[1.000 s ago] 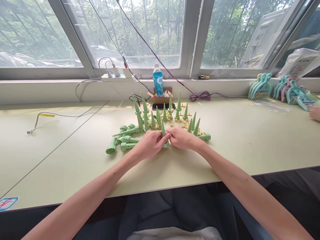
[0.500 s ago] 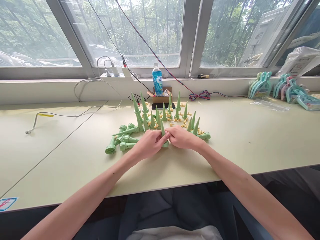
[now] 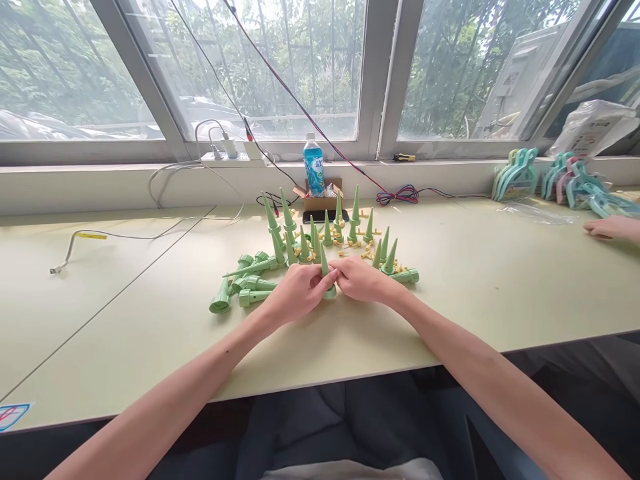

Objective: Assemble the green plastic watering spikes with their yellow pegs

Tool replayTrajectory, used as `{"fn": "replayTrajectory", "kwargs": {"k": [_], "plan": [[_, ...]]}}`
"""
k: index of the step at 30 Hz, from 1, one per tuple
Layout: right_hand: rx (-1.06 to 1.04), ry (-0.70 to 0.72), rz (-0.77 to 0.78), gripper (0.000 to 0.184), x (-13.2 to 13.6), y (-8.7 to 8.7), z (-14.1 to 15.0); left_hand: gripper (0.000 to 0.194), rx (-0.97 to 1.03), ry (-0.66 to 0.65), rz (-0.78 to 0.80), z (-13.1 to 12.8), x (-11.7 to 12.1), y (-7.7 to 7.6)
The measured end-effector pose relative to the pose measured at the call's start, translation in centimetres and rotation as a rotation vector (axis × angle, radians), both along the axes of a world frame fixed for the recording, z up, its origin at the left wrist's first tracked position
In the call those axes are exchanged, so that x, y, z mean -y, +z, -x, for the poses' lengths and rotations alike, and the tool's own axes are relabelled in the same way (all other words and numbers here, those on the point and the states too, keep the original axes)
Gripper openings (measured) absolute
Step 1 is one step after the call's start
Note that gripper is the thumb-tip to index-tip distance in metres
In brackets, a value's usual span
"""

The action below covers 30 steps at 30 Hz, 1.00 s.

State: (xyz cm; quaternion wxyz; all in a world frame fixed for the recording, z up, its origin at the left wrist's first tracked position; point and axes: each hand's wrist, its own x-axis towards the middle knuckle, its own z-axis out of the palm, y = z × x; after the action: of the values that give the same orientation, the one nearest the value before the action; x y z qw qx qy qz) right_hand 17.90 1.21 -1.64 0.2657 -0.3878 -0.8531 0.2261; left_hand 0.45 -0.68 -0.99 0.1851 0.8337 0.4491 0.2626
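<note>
Green spike, one, is standing tip-up in front of the blue bottle; left hand is gripping it, right hand is sitting right beside it, grip hidden. Over ten more upright spikes are crowding in front of the bottle, overlapping, exact count unclear. Several lying spikes are resting front-left of the bottle. Yellow fittings, uncounted, are littering the pale table before the bottle. Windows are running behind it; one co-worker's hand is showing far right of it.
</note>
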Motion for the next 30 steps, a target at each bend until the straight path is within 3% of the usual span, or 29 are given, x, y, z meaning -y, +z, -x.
{"fn": "replayTrajectory", "kwargs": {"k": [10, 17, 22, 27, 30], "plan": [[-0.098, -0.006, 0.000, 0.028, -1.0, -0.8, 0.1, 0.039, 0.039, -0.064, -0.163, 0.3, -0.5, -0.7], [-0.150, -0.033, 0.150, 0.040, -0.6, -0.1, 0.1, 0.037, 0.057, -0.107, -0.195, 0.4, -0.7, -0.8], [-0.227, -0.073, 0.145, 0.038, -0.6, -0.4, 0.5, 0.039, 0.214, -0.041, 0.087, -0.1, -0.4, -0.3], [-0.240, -0.076, -0.006, 0.043, -0.7, -0.7, 0.8, 0.046, 0.471, -0.019, 0.497, -0.3, -0.5, 0.5], [-0.236, -0.057, -0.092, 0.044, -0.6, -0.7, 0.8, 0.044, 0.630, -0.039, 0.657, -0.2, -0.7, 0.7]]}}
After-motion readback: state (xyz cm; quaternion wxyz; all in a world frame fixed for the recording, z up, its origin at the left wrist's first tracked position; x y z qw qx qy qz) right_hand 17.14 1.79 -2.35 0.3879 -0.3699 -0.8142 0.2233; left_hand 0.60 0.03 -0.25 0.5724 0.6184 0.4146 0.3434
